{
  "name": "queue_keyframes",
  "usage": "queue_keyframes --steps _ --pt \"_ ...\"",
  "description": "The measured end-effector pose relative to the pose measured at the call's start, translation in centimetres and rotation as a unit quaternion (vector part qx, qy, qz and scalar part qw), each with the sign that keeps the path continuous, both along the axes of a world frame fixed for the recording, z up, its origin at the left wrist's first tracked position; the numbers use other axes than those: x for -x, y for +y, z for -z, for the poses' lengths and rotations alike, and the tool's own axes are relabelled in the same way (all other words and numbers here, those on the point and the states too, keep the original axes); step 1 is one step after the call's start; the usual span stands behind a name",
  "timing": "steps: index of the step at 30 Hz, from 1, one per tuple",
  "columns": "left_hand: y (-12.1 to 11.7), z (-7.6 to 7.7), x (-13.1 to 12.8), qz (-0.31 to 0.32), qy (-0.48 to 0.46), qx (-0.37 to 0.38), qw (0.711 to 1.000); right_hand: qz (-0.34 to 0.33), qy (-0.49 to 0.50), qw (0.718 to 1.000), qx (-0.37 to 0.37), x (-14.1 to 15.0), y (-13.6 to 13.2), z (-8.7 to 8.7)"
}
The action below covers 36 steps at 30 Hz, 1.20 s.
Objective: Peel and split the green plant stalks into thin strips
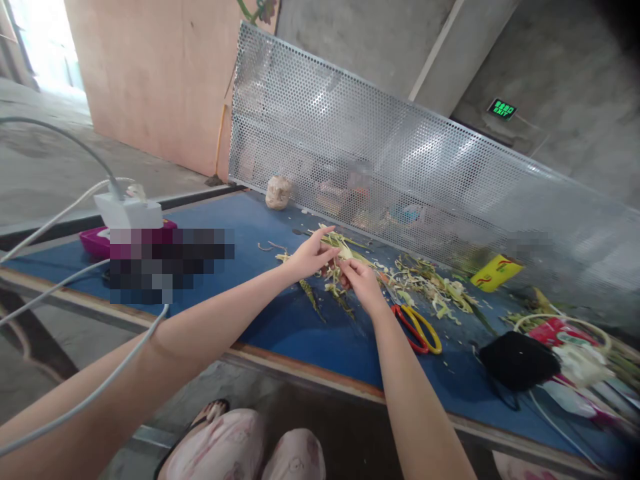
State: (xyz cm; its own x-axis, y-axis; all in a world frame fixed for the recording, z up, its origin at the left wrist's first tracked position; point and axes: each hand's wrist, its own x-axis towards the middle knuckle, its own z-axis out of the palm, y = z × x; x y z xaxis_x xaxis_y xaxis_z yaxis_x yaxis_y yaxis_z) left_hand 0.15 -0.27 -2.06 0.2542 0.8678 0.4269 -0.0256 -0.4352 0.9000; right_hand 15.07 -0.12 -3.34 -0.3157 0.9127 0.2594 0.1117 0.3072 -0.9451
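My left hand and my right hand meet over the middle of the blue table. Between their fingertips is a pale green plant piece, partly hidden by the fingers; its kind is unclear. The right hand's fingers are pinched together on it, while the left thumb presses it and the left index finger points forward. Below the hands lie green sprigs. Scissors with one red and one yellow handle rest beside my right wrist. Plant trimmings are scattered to the right.
A perforated metal panel borders the table's far side. A white adapter with cables stands on a purple holder at left; one cable crosses my left arm. A yellow box, black bundle and roll-like object also lie around.
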Motion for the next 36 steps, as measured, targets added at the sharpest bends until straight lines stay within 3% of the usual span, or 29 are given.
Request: queue_keyframes --steps 3,6,11,16,20,24,36 --pt "-0.1 0.0 0.0 0.043 -0.036 0.033 0.998 0.022 0.015 0.999 -0.018 -0.1 0.2 -0.1" --pt "0.0 0.5 0.0 0.081 -0.012 0.022 0.996 0.034 0.026 0.999 -0.029 -0.1 0.4 -0.1" --pt "0.3 1.0 -0.1 0.032 0.048 -0.049 0.997 0.036 0.017 0.999 -0.035 -0.1 0.4 -0.1" --pt "0.6 0.8 0.2 -0.016 0.062 -0.052 0.997 0.037 0.003 0.998 -0.051 -0.2 0.3 -0.4" --pt "0.4 0.5 0.5 -0.06 0.143 -0.078 0.985 0.036 -0.008 0.997 -0.065 -0.2 0.3 -0.5" --pt "0.3 0.4 0.6 -0.071 0.191 -0.109 0.973 0.037 -0.01 0.997 -0.073 -0.1 0.3 -0.5" --pt "0.1 0.1 0.4 -0.086 0.193 -0.1 0.972 0.086 0.047 0.992 -0.075 -0.7 0.9 0.0"
